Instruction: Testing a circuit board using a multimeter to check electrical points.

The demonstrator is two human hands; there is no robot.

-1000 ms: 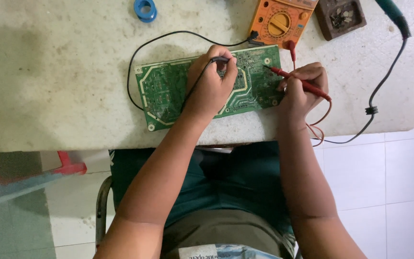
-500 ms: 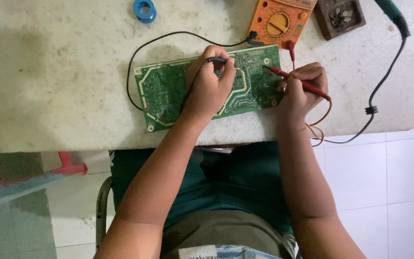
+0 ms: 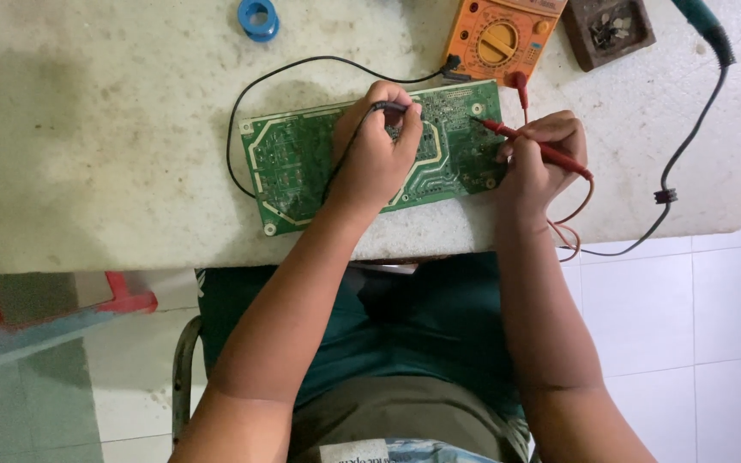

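Note:
A green circuit board (image 3: 293, 159) lies solder side up on a pale stone table (image 3: 96, 154). My left hand (image 3: 376, 150) rests on the board's middle and grips a black test probe (image 3: 385, 107) whose tip touches the board. My right hand (image 3: 540, 154) sits at the board's right end and holds a red test probe (image 3: 525, 141), its tip pressed near the board's upper right corner. Black and red leads run up to an orange multimeter (image 3: 501, 36) just behind the board.
A blue ring-shaped spool (image 3: 257, 17) lies at the table's far edge. A dark brown square tray (image 3: 607, 30) of small parts stands right of the meter. A teal-handled tool (image 3: 703, 24) with a black cable (image 3: 671, 184) lies at the right. White floor tiles show below.

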